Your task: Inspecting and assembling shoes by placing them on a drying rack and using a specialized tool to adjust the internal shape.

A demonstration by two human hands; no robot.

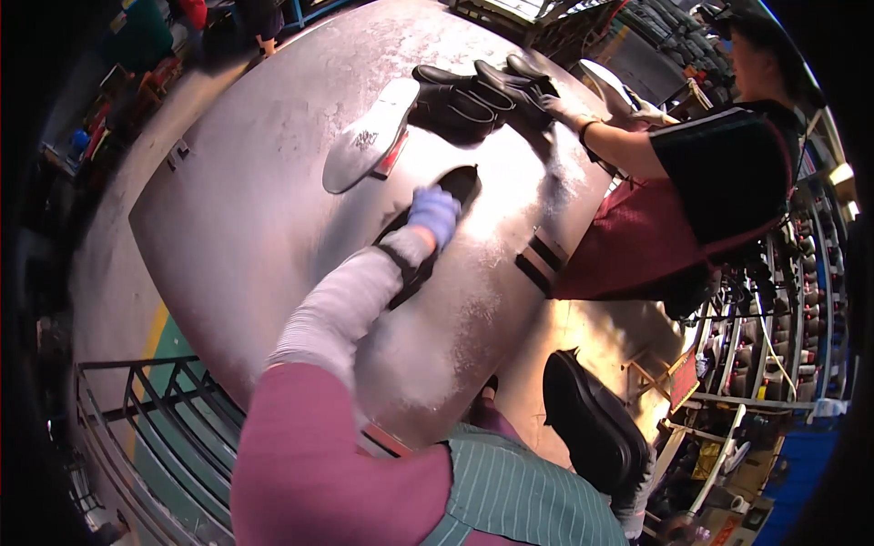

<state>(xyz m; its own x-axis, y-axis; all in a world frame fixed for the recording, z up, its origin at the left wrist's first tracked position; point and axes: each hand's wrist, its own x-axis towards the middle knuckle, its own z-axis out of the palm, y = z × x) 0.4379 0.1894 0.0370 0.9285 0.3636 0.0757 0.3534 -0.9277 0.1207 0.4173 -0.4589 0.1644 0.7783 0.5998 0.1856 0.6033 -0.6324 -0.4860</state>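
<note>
My left hand (435,217), in a pale bluish glove, is closed over the middle of a long black shoe (462,182) lying on the grey table (246,209). Hand and cuff cover much of that shoe. Low at the right, off the table's side, another black shoe (592,420) is tilted up, its lower end in my gloved right hand (639,491). Most of the right hand's fingers are hidden behind the shoe. Beyond my left hand lies a white sole-shaped piece (371,136) with a red patch on its edge.
Several black shoes (460,105) lie together at the table's far side. A co-worker's hand (572,111) reaches among them from the right. Two dark strips (539,259) are on the table's right edge. A black metal rack (164,400) stands lower left; shelves (801,309) stand right.
</note>
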